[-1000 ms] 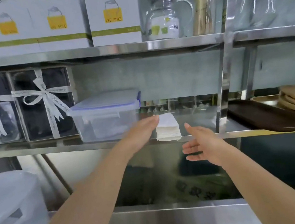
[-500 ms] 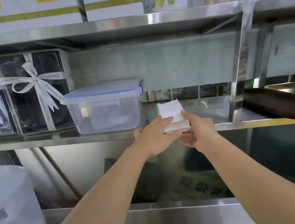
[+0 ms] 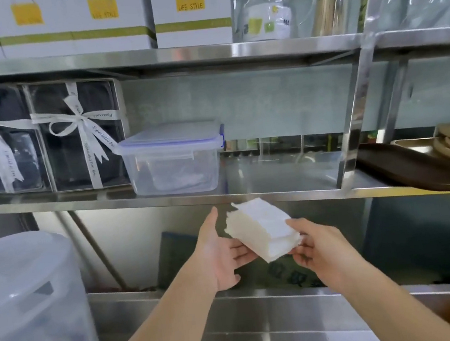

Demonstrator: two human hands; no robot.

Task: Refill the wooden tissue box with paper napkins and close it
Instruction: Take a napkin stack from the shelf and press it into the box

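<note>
A large translucent lidded bin (image 3: 22,308) is sitting far to the left of the napkin stack (image 3: 262,229), low in the view. Above and left of the stack, two ribboned gift boxes (image 3: 44,138) are standing on the steel shelf (image 3: 291,190), and a clear plastic container (image 3: 174,159) with a blue-trimmed lid is resting on it just beside them, up and left of the stack. The left hand (image 3: 222,252) is cupping the stack from its left, fingers reaching under it and thumb raised apart from it, so it is supporting rather than clenching. The stack itself is hanging tilted in the air just below the shelf's front edge, off the shelf. The right hand (image 3: 315,247) is pinching the stack's lower right corner, thumb on top and fingers beneath. Up and right of the stack, a dark oval tray (image 3: 413,169) is lying on the shelf.
</note>
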